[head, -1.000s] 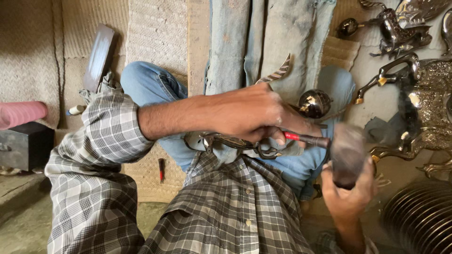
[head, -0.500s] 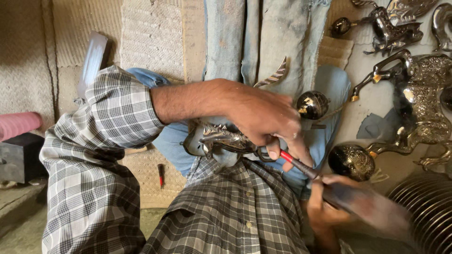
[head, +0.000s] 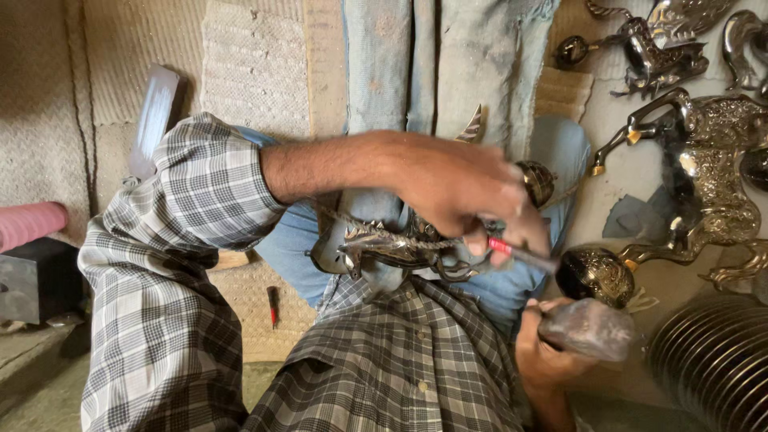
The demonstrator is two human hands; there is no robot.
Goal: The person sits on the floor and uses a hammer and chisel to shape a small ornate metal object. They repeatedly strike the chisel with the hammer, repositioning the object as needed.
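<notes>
My left hand [head: 456, 188] reaches across from the left in a plaid sleeve and grips a thin red-handled punch [head: 512, 250]. It presses down on an ornate silver metal piece [head: 392, 244] that lies on my lap, over blue jeans. My right hand [head: 540, 356] is low at the right and holds a hammer with a dull, blurred head [head: 588, 328]. The hammer head sits just below and right of the punch's free end, apart from it. A dark engraved metal ball [head: 596, 274] lies right above the hammer head.
Shiny metal horse figures [head: 712, 184] and a smaller figure [head: 656, 44] lie at the right. A ribbed metal stack [head: 712, 360] fills the bottom right corner. On the woven mat lie a small red tool [head: 273, 306] and a flat blade [head: 154, 120]. A pink roll [head: 28, 224] rests over a black box [head: 32, 280].
The hammer was up at the punch's end a second ago, then swung down and away in a blur; it is now lower right. My left hand stayed on the metal piece.
</notes>
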